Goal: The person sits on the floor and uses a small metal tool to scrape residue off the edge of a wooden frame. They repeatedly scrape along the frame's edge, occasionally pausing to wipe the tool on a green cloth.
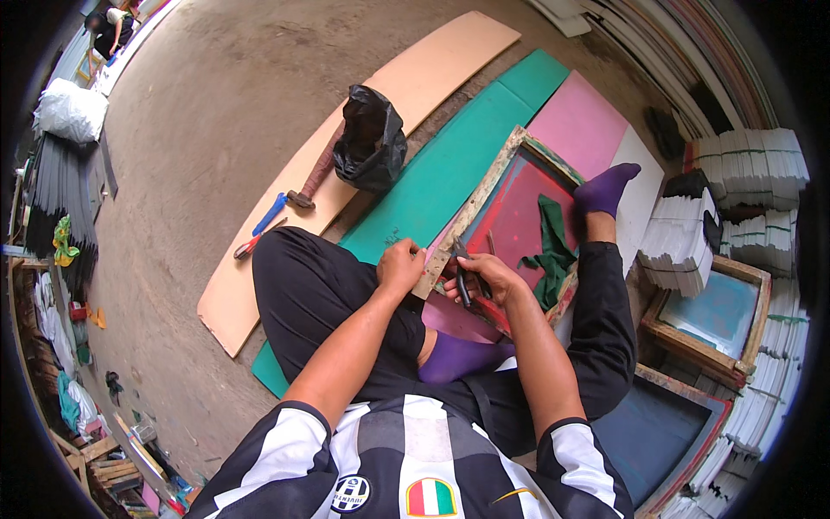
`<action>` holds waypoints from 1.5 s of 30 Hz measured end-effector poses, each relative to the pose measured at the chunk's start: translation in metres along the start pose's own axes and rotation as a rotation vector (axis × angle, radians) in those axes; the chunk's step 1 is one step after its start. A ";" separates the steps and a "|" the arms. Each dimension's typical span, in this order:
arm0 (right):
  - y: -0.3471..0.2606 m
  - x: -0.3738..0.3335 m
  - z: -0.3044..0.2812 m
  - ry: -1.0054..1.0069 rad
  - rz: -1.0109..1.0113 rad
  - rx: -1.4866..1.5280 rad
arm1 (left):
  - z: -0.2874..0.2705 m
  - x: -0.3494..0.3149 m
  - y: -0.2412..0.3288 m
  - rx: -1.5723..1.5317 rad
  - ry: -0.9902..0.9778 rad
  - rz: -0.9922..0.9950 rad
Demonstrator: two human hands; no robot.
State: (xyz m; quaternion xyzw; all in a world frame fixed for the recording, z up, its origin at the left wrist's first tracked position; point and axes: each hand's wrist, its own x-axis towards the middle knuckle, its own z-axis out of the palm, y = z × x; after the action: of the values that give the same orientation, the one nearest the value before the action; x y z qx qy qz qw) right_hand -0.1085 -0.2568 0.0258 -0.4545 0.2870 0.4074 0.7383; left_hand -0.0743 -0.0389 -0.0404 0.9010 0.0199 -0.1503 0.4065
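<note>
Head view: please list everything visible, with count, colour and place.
Rectangular wooden frame: 1, red panel, centre
Crumpled cloth: 1, dark green, on frame
Metal pliers: 1, black handles, centre
Plastic bag: 1, black, upper centre
Hammer: 1, brownish handle, beside bag
Slim tool: 1, blue, beside hammer
Small tool: 1, red handle, below blue one
Flat boards: 4, peach, green, pink, white, centre
Sheet stacks: several, white, right
Other frames: 2, blue, dark, lower right
Plastic bundle: 1, white, upper left
Mixed clutter: uncountable, various, left edge
Another person: 1, dark clothing, upper left
Socked feet: 2, purple, centre and right
Trousers: 1, black, lower centre
Striped shirt: 1, black and white, bottom
Left hand: 1, bare, by frame corner
Right hand: 1, bare, holding pliers
</note>
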 end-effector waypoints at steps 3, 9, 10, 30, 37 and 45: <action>0.000 0.004 -0.004 0.017 0.012 -0.029 | 0.002 0.000 0.000 0.008 -0.005 0.005; -0.001 0.007 -0.010 0.048 0.021 -0.145 | -0.004 -0.002 0.006 -0.025 -0.046 -0.031; 0.001 0.008 -0.011 0.055 0.011 -0.181 | -0.003 -0.002 0.006 -0.024 -0.045 -0.028; -0.027 0.020 -0.025 0.248 -0.078 -1.005 | 0.004 -0.004 0.005 -0.030 -0.015 0.052; -0.044 0.020 -0.028 0.138 0.053 -1.000 | 0.006 -0.003 0.003 -0.028 -0.012 0.058; -0.054 0.009 -0.016 0.149 0.035 -1.019 | 0.004 -0.003 0.009 -0.043 -0.041 0.019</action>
State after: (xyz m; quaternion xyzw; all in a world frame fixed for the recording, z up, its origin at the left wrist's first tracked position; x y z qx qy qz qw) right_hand -0.0587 -0.2822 0.0355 -0.7794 0.1114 0.4742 0.3939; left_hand -0.0766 -0.0472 -0.0357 0.8890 0.0062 -0.1642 0.4274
